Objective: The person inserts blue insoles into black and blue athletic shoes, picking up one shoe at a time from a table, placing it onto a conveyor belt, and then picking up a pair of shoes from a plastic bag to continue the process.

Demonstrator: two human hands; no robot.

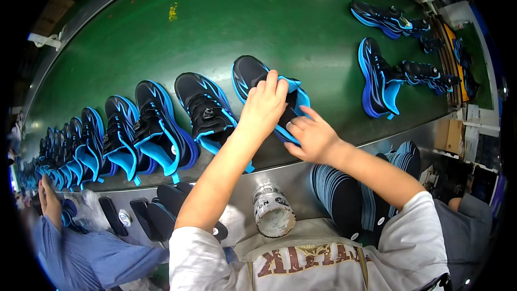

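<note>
A black sneaker with a bright blue lining and sole edge (pixel 249 71) lies in front of me on the green surface, its toe pointing away. Across its tongue and opening my left hand (pixel 265 102) is closed, fingers bent over the upper. My right hand (pixel 313 136) grips the blue collar at the heel end, with thumb and forefinger at the opening. The shoe's middle and its inside are partly hidden by my hands. Just left of it stands a matching sneaker (pixel 202 105) with a round dial on its tongue.
A long row of similar sneakers (pixel 153 113) runs left along the green conveyor belt (pixel 301 16). More sneakers (pixel 371 75) stand at right. Striped insoles (pixel 336 194) and a worn white roll (pixel 273 213) lie by my body. A co-worker's blue sleeve (pixel 97 253) is at lower left.
</note>
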